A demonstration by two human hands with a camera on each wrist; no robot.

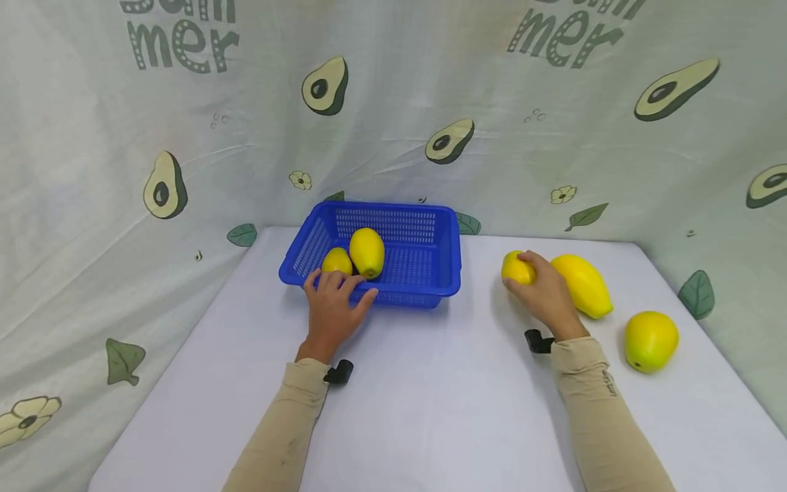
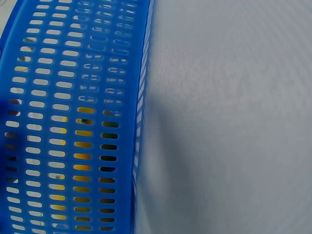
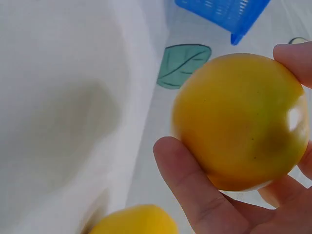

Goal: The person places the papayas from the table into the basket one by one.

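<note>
My left hand (image 1: pixel 332 311) grips the front rim of a blue plastic basket (image 1: pixel 399 298), its fingers hooked over the edge. Through the slotted wall of the basket (image 2: pixel 63 87), yellow shapes show in the left wrist view. A small yellow fruit (image 1: pixel 337 260) and a larger oval yellow fruit (image 1: pixel 367 253) lie in the basket's left part. To the right of the basket, my right hand (image 1: pixel 547 290) holds a round yellow fruit (image 1: pixel 518 268) between thumb and fingers. The right wrist view shows this round yellow fruit (image 3: pixel 239 122) raised off the table, smooth and slightly greenish.
Beyond my right hand lies a long yellow fruit (image 1: pixel 583 285), mango-like in shape. A rounded yellow-green fruit (image 1: pixel 652 341) stands nearer the table's right edge. Behind the white table (image 1: pixel 430 396) hangs a pale cloth (image 1: pixel 381 157) printed with avocados and leaves.
</note>
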